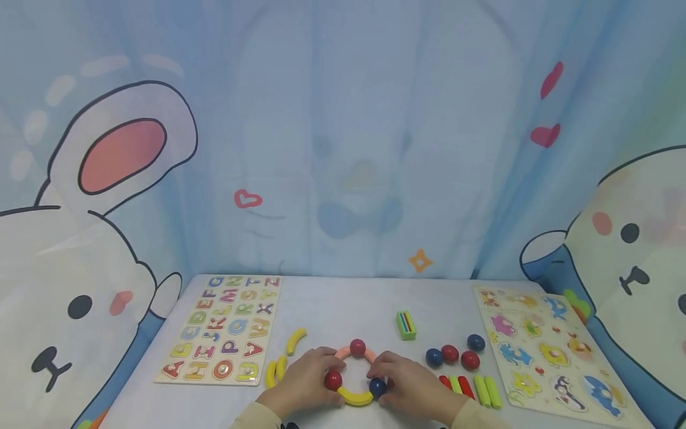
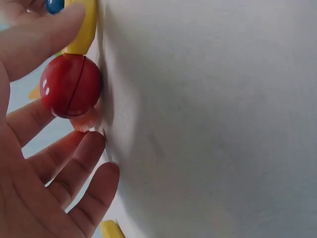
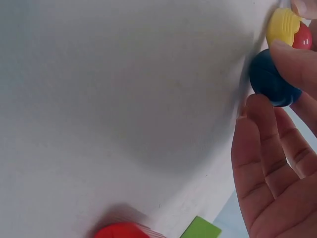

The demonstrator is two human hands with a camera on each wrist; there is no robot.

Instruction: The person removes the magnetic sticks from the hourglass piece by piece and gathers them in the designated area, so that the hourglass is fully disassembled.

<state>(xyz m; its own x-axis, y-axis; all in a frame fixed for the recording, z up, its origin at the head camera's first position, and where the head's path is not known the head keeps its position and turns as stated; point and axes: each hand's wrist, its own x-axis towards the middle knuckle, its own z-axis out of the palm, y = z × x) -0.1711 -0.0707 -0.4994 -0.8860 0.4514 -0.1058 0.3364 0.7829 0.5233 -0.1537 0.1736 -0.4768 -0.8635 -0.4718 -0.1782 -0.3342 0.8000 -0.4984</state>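
A ring of wooden beads and curved rods lies on the table. My left hand [image 1: 308, 381] holds its left side at a red ball [image 1: 333, 380]; the left wrist view shows the thumb over the yellow curved rod [image 2: 88, 29] and fingers behind the red ball [image 2: 71, 86]. With thumb and fingers, my right hand [image 1: 412, 384] grips the blue ball [image 3: 274, 79] on the other side. That yellow rod [image 1: 356, 397] joins the two balls along the near edge. At the far side sits another red ball [image 1: 357, 348] between pink curved rods [image 1: 343, 353], partly covered by the hands.
Loose yellow curved rods [image 1: 295, 341] lie left of the ring, beside an alphabet board [image 1: 220, 330]. Rightward are several red and blue balls [image 1: 470, 360], red and green sticks [image 1: 486, 391] and an animal puzzle board [image 1: 557, 351]. A small green block [image 1: 406, 326] stands behind.
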